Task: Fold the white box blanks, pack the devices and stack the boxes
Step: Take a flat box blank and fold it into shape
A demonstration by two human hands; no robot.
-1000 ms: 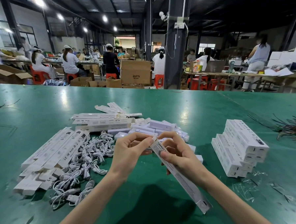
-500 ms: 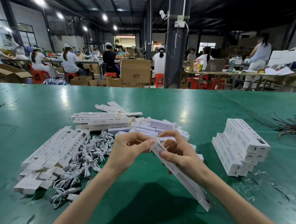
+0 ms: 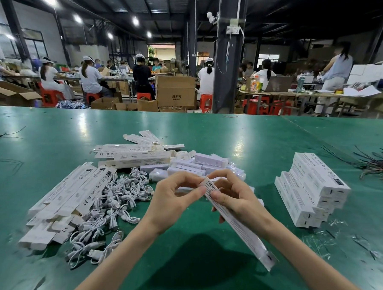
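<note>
Fingers [image 3: 192, 192] of left hand [image 3: 172, 201] and right hand [image 3: 240, 203] pinching white box [image 3: 245, 236] at its far end

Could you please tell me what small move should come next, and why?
Probably tuck the far end flap shut: the right hand grips the long white cardboard box, the left hand pinches its far end, and it is not yet on the stack of white boxes.

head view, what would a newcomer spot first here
The left hand and right hand hold the far end of a long white box at centre, over the green table. A stack of boxes sits to the right; white cables lie tangled to the left.
</note>
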